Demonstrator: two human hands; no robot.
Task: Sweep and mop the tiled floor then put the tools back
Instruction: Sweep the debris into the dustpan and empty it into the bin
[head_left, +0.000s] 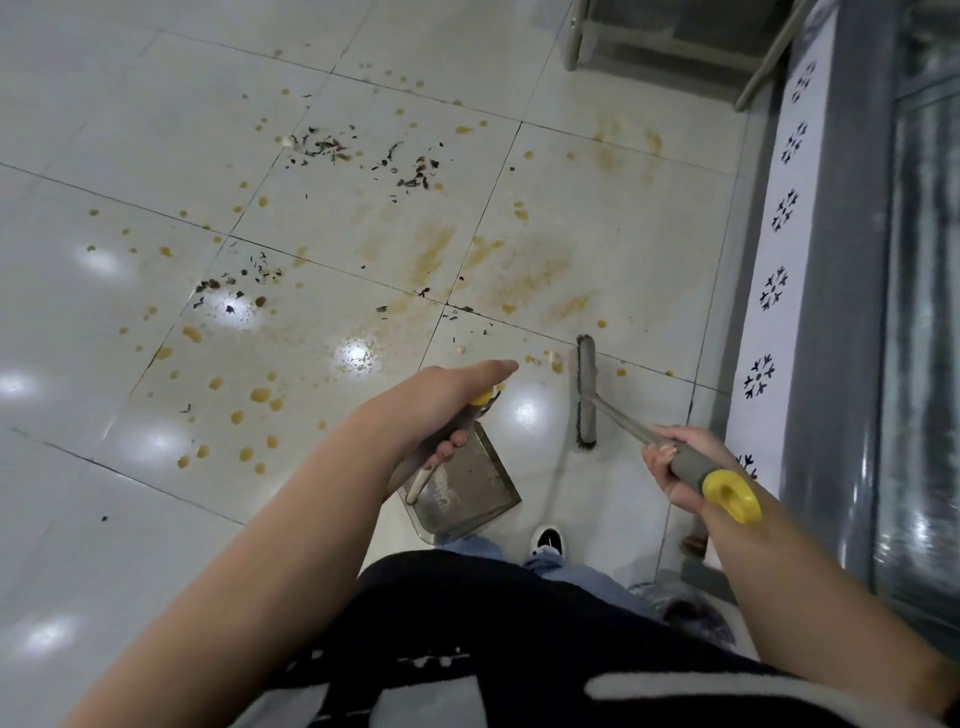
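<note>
Debris of dark, leaf-like bits lies on the tiled floor in loose patches, one group at about eleven o'clock from our hands and far from us, a second group at about ten o'clock and nearer, with a few crumbs close to the tile joint just ahead. Among them sit many yellow-brown drops and smears; these are wet stains, we judge, and belong to the mop later, not to the broom. Our right hand is wrapped around the grey handle of the broom, whose head rests on the floor at one o'clock, turned edge-on to us. Our left hand curls its fingers around the dustpan handle, and the dustpan hangs low and tilted just in front of our feet. To sweep well, we think we should reach past the far patch and draw short light strokes toward us, gathering all bits to one heap, keeping the bristles out of the wet drops where possible so the dirt does not smear. Then we set the pan lip flat on the tile. At three o'clock stands a patterned panel.
</note>
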